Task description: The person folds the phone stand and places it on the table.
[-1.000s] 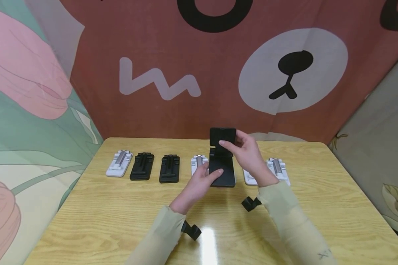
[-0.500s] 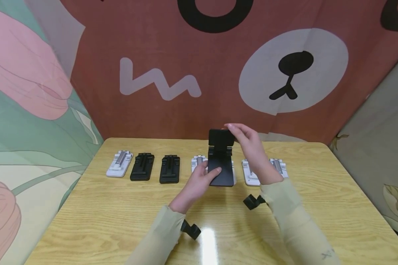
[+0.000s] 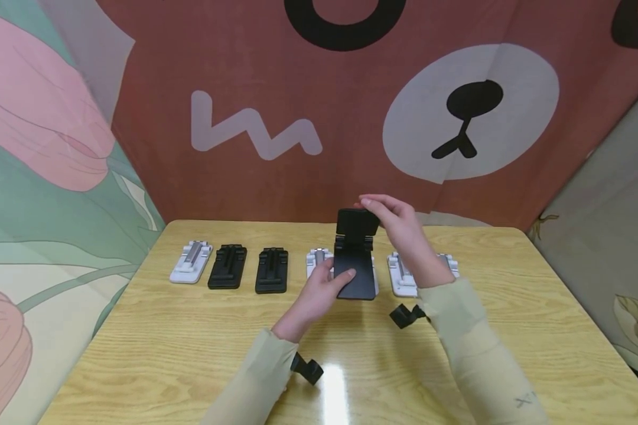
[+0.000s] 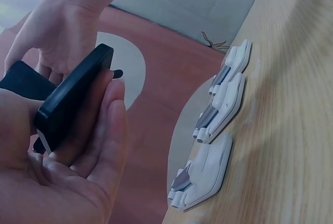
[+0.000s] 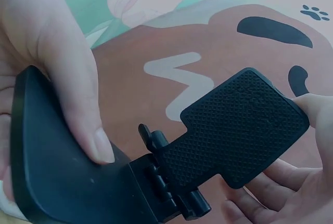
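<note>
A black folding phone stand (image 3: pixel 355 280) is held up over the table, its hinged top plate (image 5: pixel 234 130) swung up from the base. My left hand (image 3: pixel 319 294) grips the base by its left side, thumb across the flat face and fingers behind. At the plate's upper right corner, my right hand (image 3: pixel 404 233) pinches the edge between thumb and fingers. The right wrist view shows the plate's textured face and the hinge (image 5: pixel 169 182) between plate and base. Seen from the left wrist, the base (image 4: pixel 78 86) lies across my curled fingers.
Folded phone stands lie in a row on the wooden table (image 3: pixel 191 354): a white one (image 3: pixel 191 264), two black ones such as this one (image 3: pixel 272 270), and more white ones, including one right of the hands (image 3: pixel 400 278). A printed cloth (image 3: pixel 244 189) hangs behind the table.
My right thumb has left the plate's front face, and the hand has shifted up to pinch its top right corner. The plate is tilted slightly differently. My left hand keeps its grip.
</note>
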